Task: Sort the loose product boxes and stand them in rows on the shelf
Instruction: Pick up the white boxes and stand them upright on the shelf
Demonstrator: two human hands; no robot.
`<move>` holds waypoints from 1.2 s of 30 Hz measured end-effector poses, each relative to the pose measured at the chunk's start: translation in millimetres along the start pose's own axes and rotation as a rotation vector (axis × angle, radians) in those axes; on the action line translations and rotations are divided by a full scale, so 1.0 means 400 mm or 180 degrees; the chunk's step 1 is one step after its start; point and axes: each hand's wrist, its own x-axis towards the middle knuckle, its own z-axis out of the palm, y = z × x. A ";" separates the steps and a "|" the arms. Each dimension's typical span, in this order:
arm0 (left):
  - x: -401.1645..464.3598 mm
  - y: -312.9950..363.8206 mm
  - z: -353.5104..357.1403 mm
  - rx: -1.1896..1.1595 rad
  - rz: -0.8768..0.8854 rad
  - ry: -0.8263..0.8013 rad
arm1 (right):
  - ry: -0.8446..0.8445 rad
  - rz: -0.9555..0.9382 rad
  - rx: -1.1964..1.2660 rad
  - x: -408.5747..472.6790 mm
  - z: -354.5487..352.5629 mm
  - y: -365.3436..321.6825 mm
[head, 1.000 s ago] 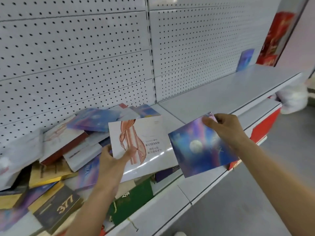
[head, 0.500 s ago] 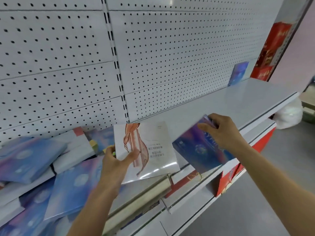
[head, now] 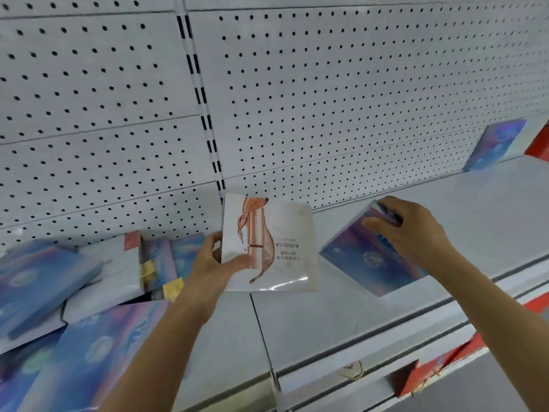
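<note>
Boxes in a loose pile [head: 59,292] sit at the far left of the shelf [head: 341,316], blue ones and white ones lying flat and tipped over each other. They are not sorted yet, I think.

Next comes my left hand [head: 212,263]. Its fingers pinch the left edge of a white box [head: 276,248] with a pink ribbon picture on it. My thumb lies on the front. The words on it are upside down, so I may need to turn it. I hold it up near the back wall with the holes [head: 326,99], and its low edge looks close to the shelf.

Then comes my right hand [head: 413,233]. Its fingers curl over the top corner of a blue shiny box [head: 365,257]. This box leans back and seems to be going down onto the bare part of the shelf, where a row could start.

Far off at the right end, one more blue box [head: 496,144] stands up against the wall. It shows how the others should stand. Some red boxes [head: 539,141] are beside it.
</note>
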 end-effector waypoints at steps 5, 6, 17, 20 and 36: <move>0.035 0.033 0.074 -0.0047 -0.0002 0.0339 | -0.0344 -0.0362 -0.0018 0.118 0.002 0.057; 0.042 0.037 0.091 -0.0076 0.0004 0.0384 | -0.0403 -0.0454 0.0002 0.142 0.000 0.072; 0.065 0.061 0.292 -0.0214 0.0305 0.1486 | -0.0884 -0.1134 -0.0196 0.315 -0.044 0.223; 0.085 0.061 0.343 -0.0233 0.0407 0.1776 | -0.0857 -0.1075 0.0025 0.331 -0.076 0.264; 0.259 0.257 0.417 0.2486 0.0972 0.0439 | -0.1127 -0.0920 -0.0314 0.289 -0.085 0.277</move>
